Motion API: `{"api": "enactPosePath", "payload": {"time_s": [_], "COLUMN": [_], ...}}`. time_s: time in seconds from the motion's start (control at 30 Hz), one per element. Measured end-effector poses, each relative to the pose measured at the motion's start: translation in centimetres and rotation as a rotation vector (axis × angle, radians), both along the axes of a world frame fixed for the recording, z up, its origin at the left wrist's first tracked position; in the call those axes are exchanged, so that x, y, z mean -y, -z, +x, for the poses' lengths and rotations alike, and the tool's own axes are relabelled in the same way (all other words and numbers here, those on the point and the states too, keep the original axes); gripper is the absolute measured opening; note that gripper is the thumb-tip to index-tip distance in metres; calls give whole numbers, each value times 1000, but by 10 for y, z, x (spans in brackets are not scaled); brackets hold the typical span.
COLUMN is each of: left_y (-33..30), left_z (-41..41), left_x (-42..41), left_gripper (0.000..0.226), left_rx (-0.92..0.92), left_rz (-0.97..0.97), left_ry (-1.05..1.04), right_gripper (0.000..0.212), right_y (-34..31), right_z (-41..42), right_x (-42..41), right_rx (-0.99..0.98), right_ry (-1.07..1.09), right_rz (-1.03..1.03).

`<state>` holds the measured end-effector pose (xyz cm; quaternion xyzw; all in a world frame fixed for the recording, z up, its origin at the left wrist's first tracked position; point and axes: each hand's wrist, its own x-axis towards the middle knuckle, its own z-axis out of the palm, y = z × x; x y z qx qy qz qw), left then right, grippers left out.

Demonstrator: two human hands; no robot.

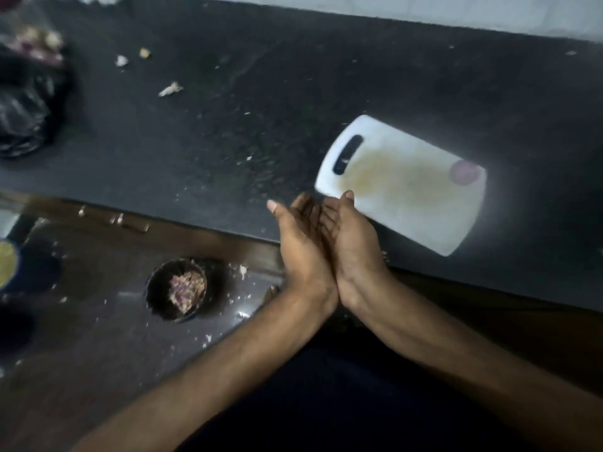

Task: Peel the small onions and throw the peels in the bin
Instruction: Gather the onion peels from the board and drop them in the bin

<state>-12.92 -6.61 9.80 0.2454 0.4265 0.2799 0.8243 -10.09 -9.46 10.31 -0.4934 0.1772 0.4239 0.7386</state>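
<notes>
Starting at the far left, a black bag [26, 102] slumps on the dark worktop [228, 93], something pinkish showing at its top, too blurred to name. A few pale scraps [169, 89] lie loose just right of it, so clean-up isn't finished, by my reading. Nearer and lower, off the worktop's edge, the small round bin [177, 290] sits on the floor [81, 353] with a heap of purple-pink peels [187, 291] already inside — most of the throwing looks done. Crumbs are scattered on the floor around it, too.

Moving to centre, the left hand [301, 236] and right hand [350, 238] meet edge to edge over the worktop's near edge, palms up and cupped, fingers [347, 199] loosely together and clamped on nothing I can see; whether bits lie in the hollow, I cannot tell.

On the right, the white cutting board [404, 187] lies angled, stained yellow, bare except for a single reddish onion piece [465, 171] at its far right corner. No other onions are in view, so the peeling seems close to over.

Room to move is generous: broad bare worktop between bag and board, and a clear drop from hands to bin, down and to the left.
</notes>
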Motion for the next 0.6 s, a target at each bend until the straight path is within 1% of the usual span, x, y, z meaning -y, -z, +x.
{"api": "enactPosePath", "payload": {"time_s": [0.1, 0.3, 0.37, 0.43, 0.6], "left_y": [-1, -5, -3, -2, -1], "left_z": [22, 76, 90, 103, 129], "left_x": [11, 19, 19, 14, 2], "left_gripper": [76, 73, 72, 72, 71], "left_rx": [-47, -96, -109, -123, -171], "left_rz": [20, 56, 60, 79, 97], "left_ry": [170, 431, 492, 545, 632], "right_gripper": [43, 42, 44, 41, 38], "right_y": [-1, -9, -9, -4, 6], "right_z": [18, 65, 79, 91, 109], "right_x": [20, 38, 42, 42, 35], "right_rx": [-15, 23, 37, 48, 49], "right_ry": [132, 359, 403, 450, 547], "right_rz": [10, -4, -58, -82, -76]}}
